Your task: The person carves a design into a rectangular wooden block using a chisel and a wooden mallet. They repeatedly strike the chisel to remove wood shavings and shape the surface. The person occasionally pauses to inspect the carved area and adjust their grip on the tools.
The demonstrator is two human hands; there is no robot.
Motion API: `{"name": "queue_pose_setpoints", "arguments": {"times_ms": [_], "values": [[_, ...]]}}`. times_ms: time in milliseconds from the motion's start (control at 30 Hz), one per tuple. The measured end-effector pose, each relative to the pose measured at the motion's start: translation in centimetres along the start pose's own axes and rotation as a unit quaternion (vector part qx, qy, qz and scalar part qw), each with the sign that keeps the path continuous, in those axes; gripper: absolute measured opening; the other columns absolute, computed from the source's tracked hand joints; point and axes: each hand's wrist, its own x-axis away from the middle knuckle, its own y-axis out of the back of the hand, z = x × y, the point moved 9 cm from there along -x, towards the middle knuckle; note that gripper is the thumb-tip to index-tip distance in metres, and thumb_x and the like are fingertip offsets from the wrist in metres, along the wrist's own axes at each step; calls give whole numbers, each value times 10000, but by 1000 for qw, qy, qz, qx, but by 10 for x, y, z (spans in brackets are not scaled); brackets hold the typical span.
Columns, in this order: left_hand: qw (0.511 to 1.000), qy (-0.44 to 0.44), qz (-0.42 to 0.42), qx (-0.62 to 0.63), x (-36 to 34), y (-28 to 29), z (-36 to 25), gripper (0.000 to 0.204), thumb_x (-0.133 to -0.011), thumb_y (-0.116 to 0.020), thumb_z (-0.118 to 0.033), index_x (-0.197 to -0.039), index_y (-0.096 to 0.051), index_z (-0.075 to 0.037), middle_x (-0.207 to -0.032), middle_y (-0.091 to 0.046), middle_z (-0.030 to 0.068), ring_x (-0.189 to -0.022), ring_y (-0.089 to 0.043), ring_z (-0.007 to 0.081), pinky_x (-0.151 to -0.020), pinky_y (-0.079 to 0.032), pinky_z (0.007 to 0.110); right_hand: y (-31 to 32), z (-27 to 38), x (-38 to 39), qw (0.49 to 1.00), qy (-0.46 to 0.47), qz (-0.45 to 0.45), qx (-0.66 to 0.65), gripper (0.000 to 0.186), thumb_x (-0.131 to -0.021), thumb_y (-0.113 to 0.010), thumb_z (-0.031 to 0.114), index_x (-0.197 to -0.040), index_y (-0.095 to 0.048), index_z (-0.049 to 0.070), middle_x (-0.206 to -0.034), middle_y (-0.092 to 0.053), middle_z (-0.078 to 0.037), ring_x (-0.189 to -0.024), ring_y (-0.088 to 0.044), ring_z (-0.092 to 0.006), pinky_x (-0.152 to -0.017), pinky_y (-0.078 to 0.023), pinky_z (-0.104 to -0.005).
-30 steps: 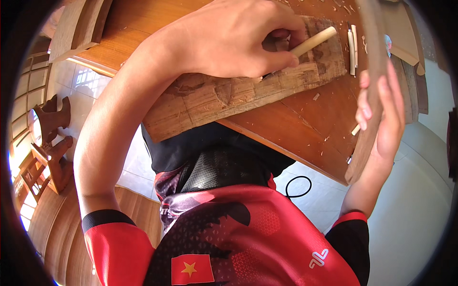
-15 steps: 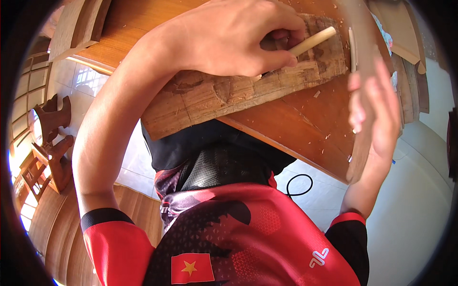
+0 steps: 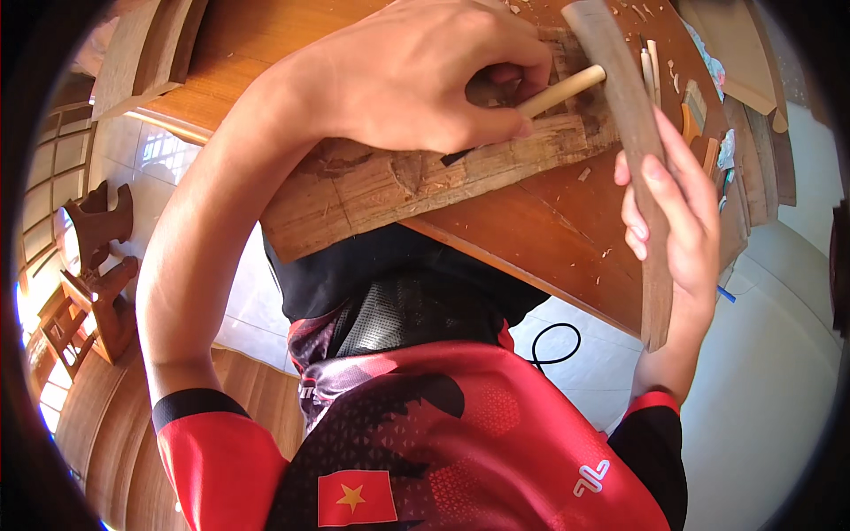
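My left hand [image 3: 416, 80] grips a chisel with a pale round wooden handle [image 3: 571, 87]; its short dark blade [image 3: 456, 157] rests slanting on a rough wooden board [image 3: 372, 190], which lies across the table corner. My right hand [image 3: 673, 199], at the right, has its fingers wrapped round a long grey-brown wooden bar [image 3: 630, 97]. The bar's upper part appears to be against the end of the chisel handle.
The orange-brown table [image 3: 540, 261] carries shavings, pale slim sticks [image 3: 653, 66] and a tool with an orange handle. Wooden planks [image 3: 142, 49] are at upper left, more boards [image 3: 753, 168] at right. Wooden furniture [image 3: 97, 248] stands left; a black cable loop [image 3: 553, 341] is below.
The bar in my right hand has swung left to the chisel handle's end. My left hand and the chisel have shifted slightly left, showing more of the dark blade.
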Motion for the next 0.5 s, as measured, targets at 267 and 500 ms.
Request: {"name": "queue_pose_setpoints", "arguments": {"times_ms": [267, 500], "values": [[999, 1, -9, 51, 0, 7, -1, 239, -916, -683, -199, -978, -663, 31, -850, -646, 160, -830, -630, 268, -749, -497, 432, 7, 17, 8, 995, 67, -69, -25, 605, -1070, -530, 210, -1614, -333, 35, -1018, -609, -124, -568, -498, -91, -432, -386, -225], [966, 143, 7, 214, -1, 10, 30, 220, -1007, -619, -158, -1118, -607, 32, -883, -667, 125, -752, -627, 205, -668, -494, 363, -20, 22, 17, 996, 74, -53, -5, 330, -962, -664, 28, -1268, -556, -32, -762, -592, -25, -443, -470, -61, -386, -375, -223]]}}
